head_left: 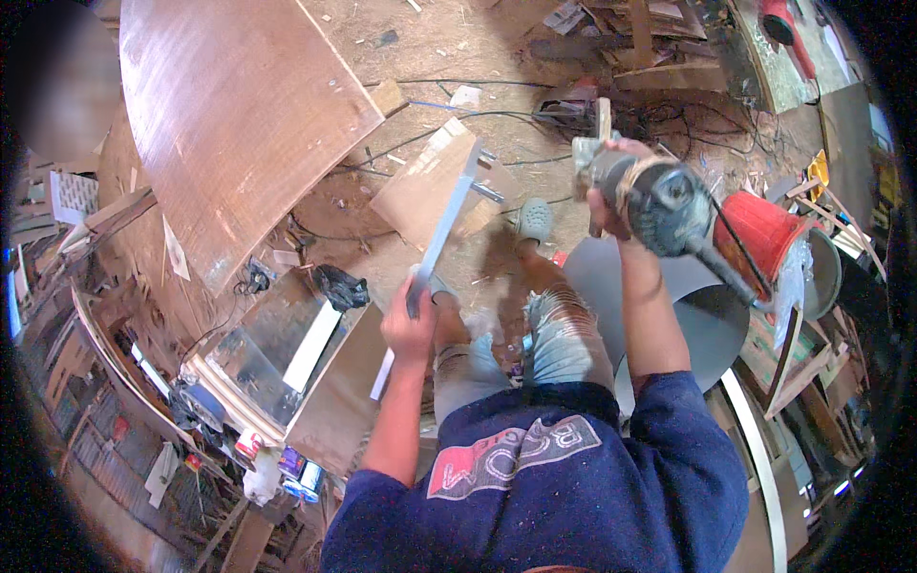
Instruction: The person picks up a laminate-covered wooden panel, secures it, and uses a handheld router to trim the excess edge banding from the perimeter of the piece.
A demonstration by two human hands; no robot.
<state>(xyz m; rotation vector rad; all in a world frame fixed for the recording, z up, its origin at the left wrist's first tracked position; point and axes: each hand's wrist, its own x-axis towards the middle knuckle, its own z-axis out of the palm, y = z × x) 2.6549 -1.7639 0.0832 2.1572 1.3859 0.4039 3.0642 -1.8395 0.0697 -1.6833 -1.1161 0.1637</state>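
My left hand (409,327) is closed around a long, narrow grey bar (447,229), which slants up and away to the right. Near its far end, two short metal rods (487,192) show on the right side; I cannot tell whether they are fixed to it. On the right, my right hand (613,202) grips a dusty corded power tool (669,202) with a round, dark motor body, held off the floor. Its cord curves down beside a red bucket (761,229). The tool's working end is hard to make out. A small upright wooden strip (603,119) shows just beyond it.
A large brown board (244,115) fills the far left. A smaller board (430,186) lies on the sawdust-strewn floor, with black cables nearby. Left of my legs stands an open box-like cabinet (287,358) with a black plastic bag (340,286). Grey curved sheet (611,277) sits by my right leg.
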